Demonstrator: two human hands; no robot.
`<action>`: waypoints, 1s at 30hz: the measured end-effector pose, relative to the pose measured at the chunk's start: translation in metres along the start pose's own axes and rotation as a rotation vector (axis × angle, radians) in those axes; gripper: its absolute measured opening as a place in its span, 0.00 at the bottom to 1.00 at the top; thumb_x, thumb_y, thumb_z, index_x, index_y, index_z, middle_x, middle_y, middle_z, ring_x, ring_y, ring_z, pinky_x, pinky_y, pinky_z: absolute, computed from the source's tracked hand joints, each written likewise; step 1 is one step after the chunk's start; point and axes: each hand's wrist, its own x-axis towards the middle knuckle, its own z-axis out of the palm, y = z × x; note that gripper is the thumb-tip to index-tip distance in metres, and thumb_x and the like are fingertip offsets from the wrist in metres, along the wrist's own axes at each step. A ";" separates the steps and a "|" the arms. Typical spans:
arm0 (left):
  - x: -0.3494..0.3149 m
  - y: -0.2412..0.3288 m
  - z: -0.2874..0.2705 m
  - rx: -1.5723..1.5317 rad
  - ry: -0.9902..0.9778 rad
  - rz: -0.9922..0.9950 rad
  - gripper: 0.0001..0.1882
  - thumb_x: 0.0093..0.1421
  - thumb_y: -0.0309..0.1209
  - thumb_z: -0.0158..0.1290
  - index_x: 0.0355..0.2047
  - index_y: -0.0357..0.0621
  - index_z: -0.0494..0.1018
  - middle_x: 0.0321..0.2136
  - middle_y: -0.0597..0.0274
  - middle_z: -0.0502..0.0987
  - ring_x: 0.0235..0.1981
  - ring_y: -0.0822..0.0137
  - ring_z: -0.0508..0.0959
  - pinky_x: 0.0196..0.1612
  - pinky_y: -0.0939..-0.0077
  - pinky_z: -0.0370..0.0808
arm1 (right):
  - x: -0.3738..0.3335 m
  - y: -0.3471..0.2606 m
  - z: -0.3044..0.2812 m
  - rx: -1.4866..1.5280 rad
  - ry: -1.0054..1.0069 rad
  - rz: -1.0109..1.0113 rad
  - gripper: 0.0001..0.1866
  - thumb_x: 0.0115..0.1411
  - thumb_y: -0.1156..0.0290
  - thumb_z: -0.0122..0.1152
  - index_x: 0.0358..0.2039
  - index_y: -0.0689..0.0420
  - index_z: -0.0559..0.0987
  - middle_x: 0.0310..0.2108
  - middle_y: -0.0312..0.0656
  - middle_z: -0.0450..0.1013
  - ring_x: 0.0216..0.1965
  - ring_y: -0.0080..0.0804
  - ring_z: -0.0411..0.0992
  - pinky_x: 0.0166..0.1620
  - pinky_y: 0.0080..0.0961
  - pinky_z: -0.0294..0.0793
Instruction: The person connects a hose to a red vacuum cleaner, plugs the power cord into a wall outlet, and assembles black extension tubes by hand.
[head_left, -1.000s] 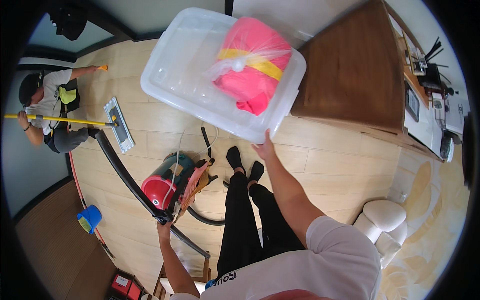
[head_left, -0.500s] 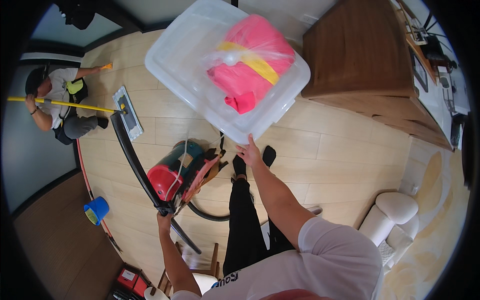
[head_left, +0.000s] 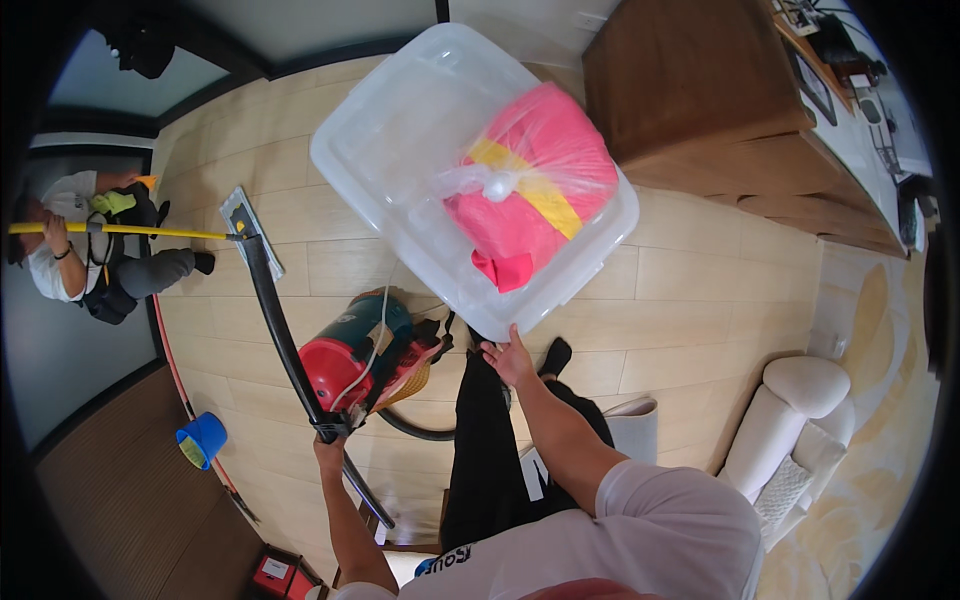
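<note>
My right hand grips the near corner of a large translucent plastic bin, thumb on its rim. Inside lies a pink bundle with a yellow band, wrapped in clear plastic knotted on top. To the left, my left hand is closed round a black vacuum tube beside a red and teal vacuum cleaner. The tube slants up towards a flat mop. My left fingers are partly hidden by the tube and the vacuum's black frame.
At the left a person crouches, holding the mop's yellow pole. A blue bucket stands near a red pole. A brown wooden cabinet is at the far right, a white sofa at the near right.
The bin now sits lower and slightly right in view, with my right hand still at its corner. My feet have shifted. The crouching person has moved lower left. My left hand keeps its hold.
</note>
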 end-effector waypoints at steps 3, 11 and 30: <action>-0.001 -0.009 0.002 0.033 0.063 0.024 0.13 0.45 0.23 0.56 0.34 0.38 0.72 0.28 0.66 0.73 0.28 0.73 0.70 0.34 0.79 0.67 | -0.020 0.000 -0.032 0.045 0.019 0.016 0.31 0.53 0.40 0.47 0.49 0.48 0.63 0.43 0.31 0.64 0.39 0.34 0.67 0.44 0.33 0.63; -0.013 0.007 0.026 -0.020 0.117 0.137 0.10 0.45 0.22 0.54 0.32 0.38 0.72 0.26 0.68 0.73 0.26 0.74 0.70 0.31 0.81 0.66 | -0.087 -0.028 -0.127 0.021 0.064 0.006 0.30 0.54 0.42 0.47 0.50 0.49 0.62 0.42 0.33 0.65 0.35 0.35 0.69 0.44 0.33 0.64; -0.030 0.021 0.044 0.089 0.230 0.061 0.15 0.44 0.30 0.54 0.33 0.40 0.71 0.28 0.67 0.72 0.30 0.71 0.69 0.37 0.79 0.64 | -0.207 -0.174 -0.354 -0.081 0.588 -0.246 0.39 0.44 0.28 0.43 0.46 0.48 0.66 0.36 0.35 0.68 0.26 0.30 0.65 0.27 0.28 0.65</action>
